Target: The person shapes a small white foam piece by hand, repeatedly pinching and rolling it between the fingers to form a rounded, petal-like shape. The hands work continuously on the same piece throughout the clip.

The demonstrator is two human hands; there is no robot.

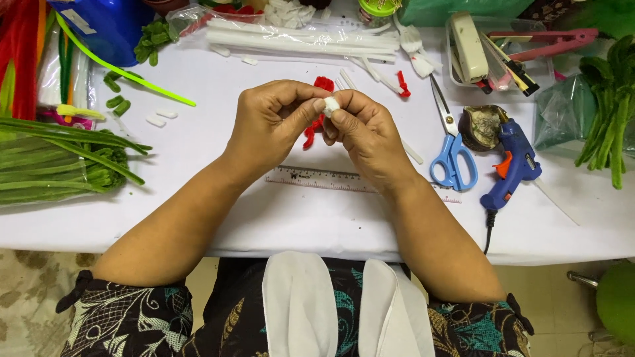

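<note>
Far left: clear plastic bag (46,168) lies on the bench (218,165), holding a bundle of long green pipe cleaners (66,155). Above it, a blue container (109,26) at the back edge; contents not visible. Top centre: clear sleeve (297,36) with white pipe cleaners inside, lying flat. Top right: clear tray (499,56) holding a white stapler-like tool (468,46) and pink tongs (549,39).

Left hand (271,125) and right hand (367,135) meet over the bench centre, forearms angled inward from the near edge. Fingers of both hands narrow, pinched together on a small white piece (331,106) held between the fingertips, above the bench. A red pipe cleaner piece (317,112) runs behind the hands, partly hidden; cannot tell whether the fingers grip it.

Clear ruler (331,178) lies just below the hands, near the wrists. Right of the hands: blue-handled scissors (451,155), then a blue glue gun (512,162), its cord running off the near edge. Far right: green stems (608,112) on a bag.

Open bench lies between ruler and near edge.
</note>
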